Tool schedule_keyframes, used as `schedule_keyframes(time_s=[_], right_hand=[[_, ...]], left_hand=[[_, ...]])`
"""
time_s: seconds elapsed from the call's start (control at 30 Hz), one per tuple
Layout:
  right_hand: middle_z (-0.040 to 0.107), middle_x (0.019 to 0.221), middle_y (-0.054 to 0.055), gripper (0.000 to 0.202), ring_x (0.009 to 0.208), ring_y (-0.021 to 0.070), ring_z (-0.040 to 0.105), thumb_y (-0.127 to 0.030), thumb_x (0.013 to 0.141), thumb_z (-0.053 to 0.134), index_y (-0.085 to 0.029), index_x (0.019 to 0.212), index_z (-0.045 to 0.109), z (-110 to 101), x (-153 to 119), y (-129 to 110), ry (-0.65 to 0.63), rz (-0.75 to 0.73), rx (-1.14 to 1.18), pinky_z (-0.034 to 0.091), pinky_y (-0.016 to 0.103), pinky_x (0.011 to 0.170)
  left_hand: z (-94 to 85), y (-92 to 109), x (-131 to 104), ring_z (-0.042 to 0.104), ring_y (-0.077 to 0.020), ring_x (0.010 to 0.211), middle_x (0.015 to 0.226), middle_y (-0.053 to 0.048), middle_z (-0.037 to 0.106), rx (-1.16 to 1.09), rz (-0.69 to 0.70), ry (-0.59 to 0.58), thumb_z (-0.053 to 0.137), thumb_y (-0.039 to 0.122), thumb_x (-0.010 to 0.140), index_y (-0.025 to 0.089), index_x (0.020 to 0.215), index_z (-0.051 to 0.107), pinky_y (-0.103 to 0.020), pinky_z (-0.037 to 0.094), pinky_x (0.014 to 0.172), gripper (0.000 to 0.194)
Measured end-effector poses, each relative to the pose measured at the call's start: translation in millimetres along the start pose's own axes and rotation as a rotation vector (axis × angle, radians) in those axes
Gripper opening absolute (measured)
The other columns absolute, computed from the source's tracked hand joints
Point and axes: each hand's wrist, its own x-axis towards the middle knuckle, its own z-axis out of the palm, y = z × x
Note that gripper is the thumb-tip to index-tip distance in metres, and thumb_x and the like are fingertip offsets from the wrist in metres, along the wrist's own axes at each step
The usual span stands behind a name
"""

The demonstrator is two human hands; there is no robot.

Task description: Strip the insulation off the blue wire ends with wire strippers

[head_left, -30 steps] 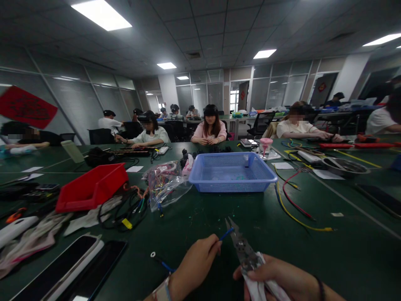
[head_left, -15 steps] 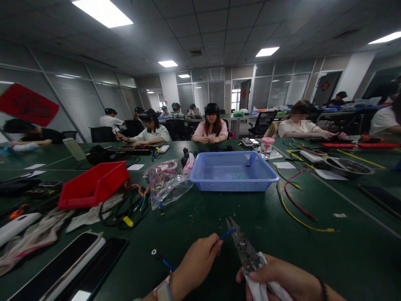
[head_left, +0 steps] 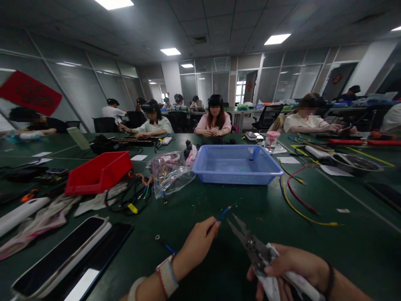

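My left hand (head_left: pixel 202 239) pinches a short blue wire (head_left: pixel 224 213), whose bare, copper-coloured end points up and away. In my right hand (head_left: pixel 286 267) are wire pliers (head_left: pixel 255 246) with handles wrapped in white; their jaws are parted and nothing is between them. The jaw tips lie just right of the wire's end, apart from it. Beyond both hands stands a blue plastic basket (head_left: pixel 238 177) with small greenish bits inside. A ring terminal (head_left: pixel 157 237) on another blue wire lies left of my left wrist, which partly hides that wire.
At the left are a red bin (head_left: pixel 98 173), gloves (head_left: pixel 56 217), two phones and black cables with a yellow tag. A clear bag (head_left: pixel 171 175) touches the basket's left side. Yellow, red and blue wires (head_left: pixel 297 209) lie right. People sit across the table.
The pliers have come off the blue wire and moved right and down with my right hand, baring the wire's end. The view has shifted slightly.
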Motion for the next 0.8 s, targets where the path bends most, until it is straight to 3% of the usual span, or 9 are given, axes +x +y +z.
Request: schedule_keyframes(time_s=[0.1,0.2,0.33,0.63,0.8], right_hand=[[0.073,0.088,0.017,0.047,0.074,0.0167,0.07,-0.035,0.072,0.068,-0.003,0.107,0.067,2,-14,-11,-0.025,-0.028,-0.098,0.052,0.019,0.062],[0.072,0.093,0.018,0.047,0.077,0.0183,0.07,-0.035,0.072,0.069,-0.004,0.108,0.066,1,-27,-19,0.037,-0.097,-0.152,0.052,0.022,0.064],[0.069,0.1,0.016,0.052,0.062,0.0179,0.069,-0.041,0.077,0.064,-0.01,0.119,0.057,-9,-40,-26,0.143,-0.146,-0.093,0.049,0.021,0.046],[0.065,0.098,0.008,0.05,0.041,0.0066,0.054,-0.044,0.082,0.06,-0.018,0.125,0.051,-12,-44,-45,0.628,-0.516,-0.248,0.041,0.019,0.034],[0.065,0.1,0.008,0.054,0.043,0.0053,0.051,-0.049,0.083,0.058,-0.019,0.127,0.05,-9,-37,-42,0.718,-0.516,-0.422,0.041,0.02,0.035]], left_hand=[[-2.1,4,-1,0.045,-0.0117,0.063,0.068,0.003,0.048,-0.001,-0.019,-0.018,0.032,0.043,0.096,0.019,0.073,0.047,-0.022,0.032,0.059,0.036],[-3.9,9,-3,0.045,-0.0118,0.063,0.069,0.003,0.05,0.017,-0.028,-0.042,0.032,0.042,0.096,0.019,0.075,0.049,-0.023,0.033,0.059,0.036],[-3.4,10,-4,0.044,-0.0117,0.062,0.069,0.002,0.05,0.025,-0.039,-0.069,0.031,0.042,0.096,0.018,0.076,0.05,-0.023,0.032,0.058,0.036],[-0.4,9,-5,0.043,-0.0111,0.06,0.067,0.003,0.049,0.01,-0.017,-0.071,0.034,0.039,0.096,0.019,0.075,0.05,-0.023,0.031,0.057,0.033],[-0.1,10,-5,0.045,-0.0112,0.061,0.069,0.002,0.051,0.047,-0.021,-0.078,0.033,0.041,0.096,0.019,0.076,0.05,-0.022,0.032,0.057,0.035]])
